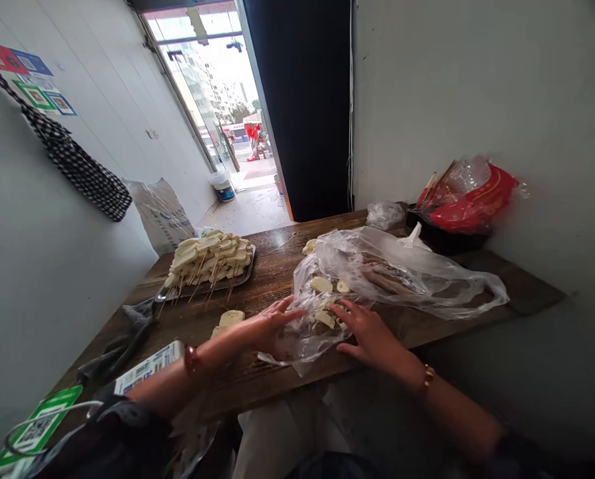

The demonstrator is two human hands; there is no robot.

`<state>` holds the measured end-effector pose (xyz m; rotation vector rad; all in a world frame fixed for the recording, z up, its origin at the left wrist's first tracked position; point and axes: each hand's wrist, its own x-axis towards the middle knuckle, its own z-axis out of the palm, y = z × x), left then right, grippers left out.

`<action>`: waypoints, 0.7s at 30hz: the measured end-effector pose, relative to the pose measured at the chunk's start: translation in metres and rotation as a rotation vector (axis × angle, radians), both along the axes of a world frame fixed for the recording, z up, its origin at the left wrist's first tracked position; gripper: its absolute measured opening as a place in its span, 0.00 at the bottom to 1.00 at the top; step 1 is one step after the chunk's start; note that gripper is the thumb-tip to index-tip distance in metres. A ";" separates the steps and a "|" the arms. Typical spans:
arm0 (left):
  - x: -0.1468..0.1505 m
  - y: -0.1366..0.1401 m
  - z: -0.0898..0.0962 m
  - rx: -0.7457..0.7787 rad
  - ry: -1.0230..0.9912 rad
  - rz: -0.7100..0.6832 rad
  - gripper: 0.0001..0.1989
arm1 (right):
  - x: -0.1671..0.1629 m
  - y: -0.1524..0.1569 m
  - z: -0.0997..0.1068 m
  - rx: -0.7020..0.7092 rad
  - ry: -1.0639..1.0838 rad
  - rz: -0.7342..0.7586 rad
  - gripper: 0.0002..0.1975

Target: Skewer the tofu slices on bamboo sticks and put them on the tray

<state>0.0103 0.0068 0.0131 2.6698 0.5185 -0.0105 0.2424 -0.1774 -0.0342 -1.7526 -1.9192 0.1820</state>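
My left hand (pixel 276 327) lies at the left edge of a clear plastic bag (pixel 322 256), fingers stretched out and touching the film. Over cream-coloured broken pieces (pixel 325 319) on the bag, my right hand (pixel 370 332) spreads its fingers; whether it touches them I cannot tell. Just beyond are two pale oval slices (pixel 321 285). Inside the right part of the bag, long brownish sticks (pixel 385 276) show through the plastic. Several pale slices (pixel 231 318) lie on the table behind my left forearm.
A metal tray (pixel 250 266) at the back left bears a heap of pale skewered slabs (pixel 210 256). A black bin (pixel 452 239) with red packaging (pixel 477 199) stands back right. A box (pixel 150 366) and QR sign (pixel 42 426) lie left on the wooden table (pixel 272 253).
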 end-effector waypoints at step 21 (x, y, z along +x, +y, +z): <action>0.061 -0.131 0.094 -0.181 -0.664 -0.135 0.16 | 0.001 -0.015 0.075 0.451 0.500 -0.021 0.05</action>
